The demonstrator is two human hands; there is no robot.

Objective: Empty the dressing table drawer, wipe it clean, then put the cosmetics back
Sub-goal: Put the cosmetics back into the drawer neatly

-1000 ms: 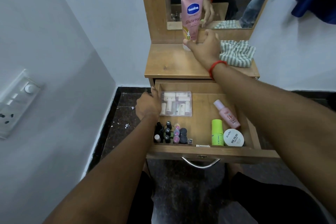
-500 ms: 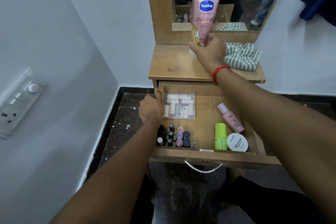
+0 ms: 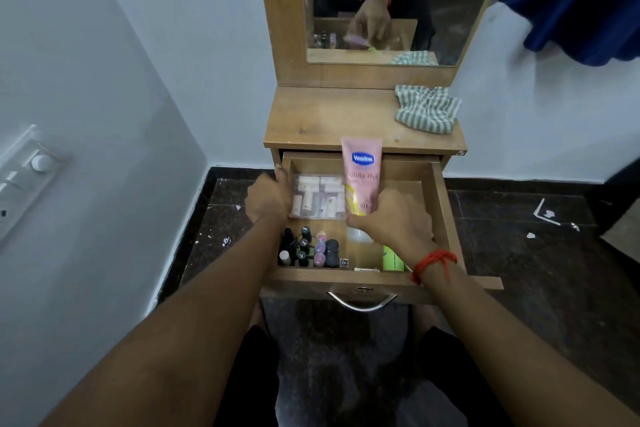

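Right hand point(image 3: 393, 218) fingers clasp glossy pink plastic tube point(image 3: 362, 173) upright; left hand point(image 3: 268, 199) fingers grip wooden drawer point(image 3: 408, 166) wall, clear box point(image 3: 317, 196) between.

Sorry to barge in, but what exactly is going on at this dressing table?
A person is working at the open drawer. The left hand grips the drawer's left wall, while the right hand holds a pink Vaseline tube upright in the drawer. A clear box, nail polish bottles and a green container sit in the drawer, and a striped cloth lies on the tabletop.
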